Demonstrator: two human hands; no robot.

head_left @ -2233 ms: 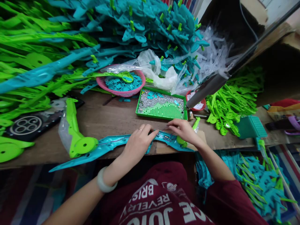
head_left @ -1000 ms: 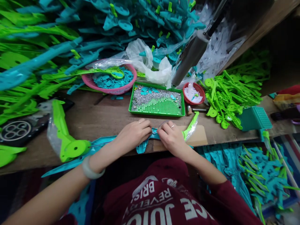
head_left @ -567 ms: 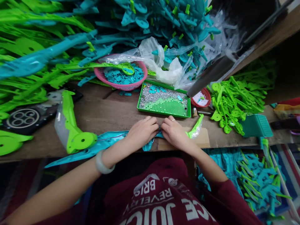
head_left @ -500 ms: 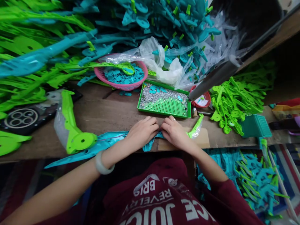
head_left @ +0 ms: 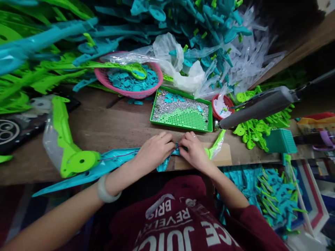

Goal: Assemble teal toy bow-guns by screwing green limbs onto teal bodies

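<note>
A long teal plastic body [head_left: 115, 156] lies along the table's front edge, with a thin dark line running along it. Lime-green arms, a left one [head_left: 78, 162] and a right one [head_left: 217, 143], angle off its two ends, so the whole looks like a toy bow. My left hand [head_left: 157, 149] is closed over the middle of the body, its fingers curled down. Close beside it, my right hand [head_left: 193, 149] pinches the same middle section. The fingertips hide what lies between them. Below the right hand is a piece of cardboard [head_left: 222, 155].
Behind my hands stands a green tray [head_left: 180, 126] of small screws and teal bits. A pink basket [head_left: 128, 93] of teal pieces and a red basket [head_left: 215, 113] flank it. A grey power screwdriver [head_left: 256, 108] hangs at right. Piles of teal parts [head_left: 178, 21] line the back.
The view has shifted slightly. The grey screwdriver has swung right and lower, tilting flatter. My hands stay at the middle of the teal body, a small gap between them.
</note>
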